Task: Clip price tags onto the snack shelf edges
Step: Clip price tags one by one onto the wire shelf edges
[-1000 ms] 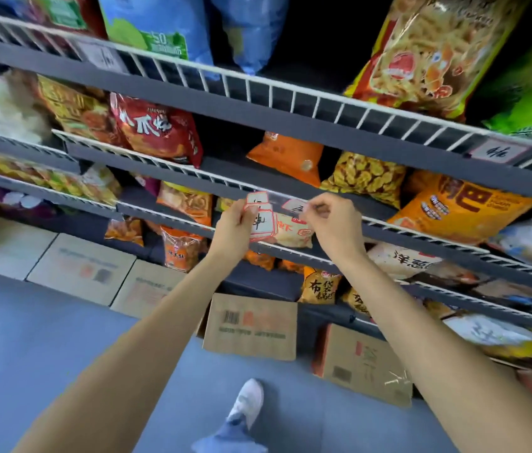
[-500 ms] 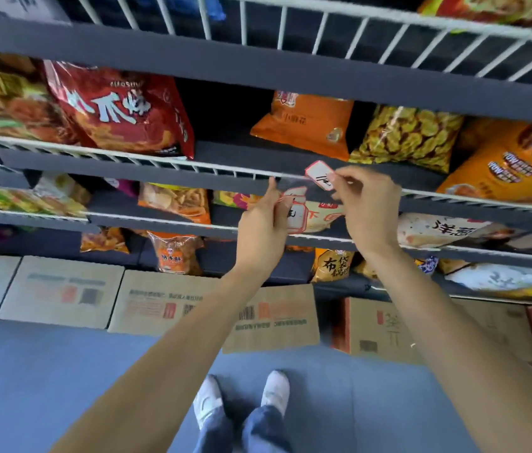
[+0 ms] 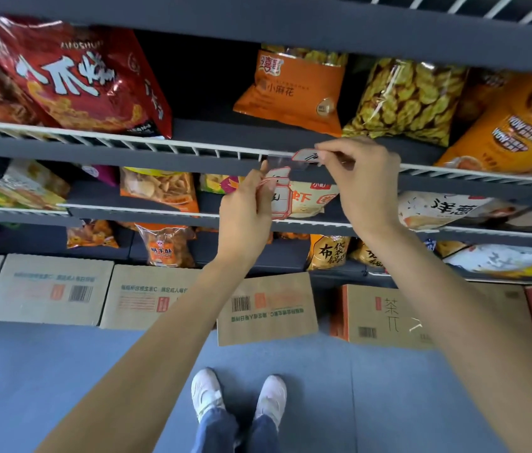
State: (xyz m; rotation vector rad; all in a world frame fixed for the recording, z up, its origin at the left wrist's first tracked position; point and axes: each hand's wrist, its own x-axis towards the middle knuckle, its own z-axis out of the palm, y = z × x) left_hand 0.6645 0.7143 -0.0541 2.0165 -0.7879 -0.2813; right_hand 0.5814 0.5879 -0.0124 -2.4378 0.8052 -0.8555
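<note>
We are wearing blue denim jeans point(image 3: 235, 433), white strapped sneakers point(image 3: 207, 392); forearms point(image 3: 147, 351) showing bare, sleeveless.

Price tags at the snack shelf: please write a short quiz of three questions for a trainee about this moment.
1. True or false: the right hand pinches a price tag at the white wire rail.
2. What does the left hand hold?
A. spare tags
B. a snack bag
C. nothing
3. Which bag stands directly behind the tag: red or orange bag?

Key: 1 true; 2 A; 3 orange.
</note>
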